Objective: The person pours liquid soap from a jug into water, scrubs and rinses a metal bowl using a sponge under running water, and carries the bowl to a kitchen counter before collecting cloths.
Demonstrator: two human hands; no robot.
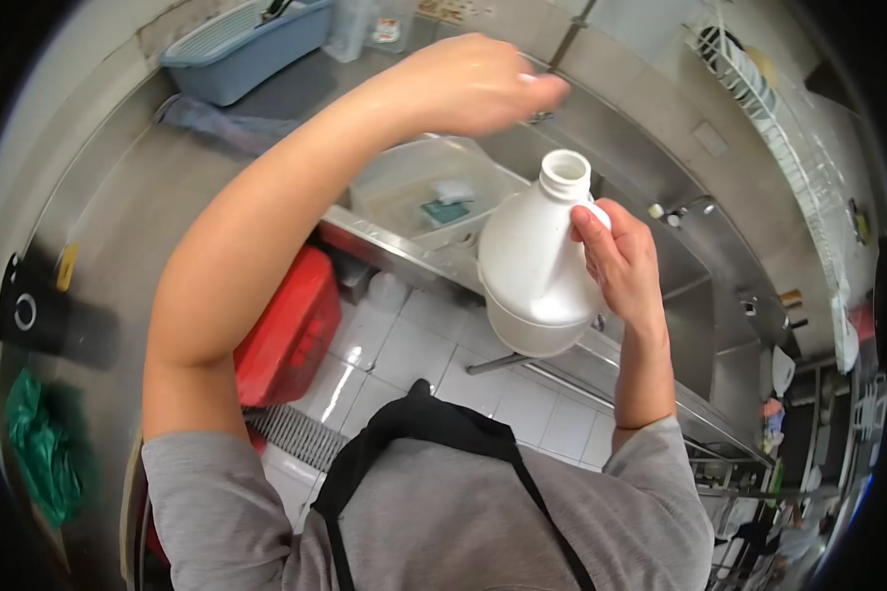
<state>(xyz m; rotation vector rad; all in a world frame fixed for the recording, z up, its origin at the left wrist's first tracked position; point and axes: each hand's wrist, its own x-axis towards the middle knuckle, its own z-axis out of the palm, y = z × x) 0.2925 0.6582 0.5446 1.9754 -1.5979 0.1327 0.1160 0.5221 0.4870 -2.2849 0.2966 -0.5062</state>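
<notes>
My right hand [621,251] grips the loop handle of a white plastic jug [527,246]. The jug is uncapped and a little tilted, held in front of the sink's metal edge. Up and to the left, my left hand [483,87] is closed, with a small white bit showing by the thumb; blur hides what it is. Below that hand, a translucent plastic tub [394,187] sits in the sink, with a green scouring pad [445,210] and something whitish inside.
A blue-grey basin [251,59] stands at the back left beside a grey cloth [217,123]. On the left counter lie a black object [44,315] and a green plastic bag [44,453]. A red container [291,330] is below the counter. Taps [682,212] and a wire rack [749,84] are right.
</notes>
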